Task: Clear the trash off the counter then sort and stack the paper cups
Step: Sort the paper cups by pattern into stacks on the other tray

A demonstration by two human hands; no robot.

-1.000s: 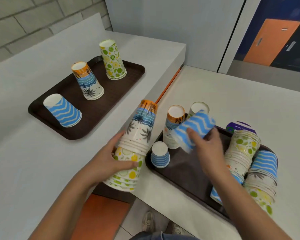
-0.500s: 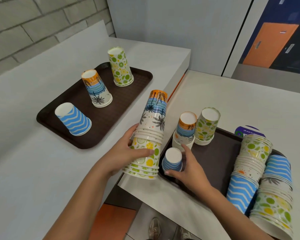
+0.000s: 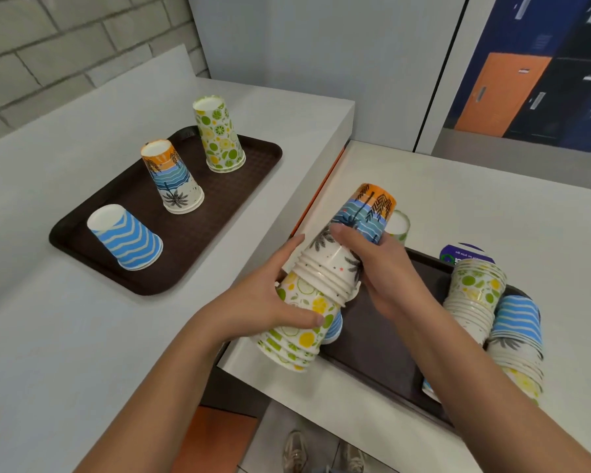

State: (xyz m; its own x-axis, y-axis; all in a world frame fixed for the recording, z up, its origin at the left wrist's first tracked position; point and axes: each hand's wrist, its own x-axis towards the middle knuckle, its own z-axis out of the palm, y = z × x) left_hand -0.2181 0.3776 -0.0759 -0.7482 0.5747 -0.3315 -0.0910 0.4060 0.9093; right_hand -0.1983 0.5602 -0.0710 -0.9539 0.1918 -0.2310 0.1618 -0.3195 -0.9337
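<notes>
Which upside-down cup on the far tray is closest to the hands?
The blue-and-white wavy striped paper cup, at the near end of the dark brown tray. The palm-tree cup and the citrus cup stand further back.

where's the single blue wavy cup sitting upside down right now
In the head view it is the blue wavy cup at the left, on the near end of the far brown tray, with the palm-tree cup just behind it.

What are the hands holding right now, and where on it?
One mixed cup stack: left hand grips its lower citrus cups, right hand its upper palm-print cups.
</notes>
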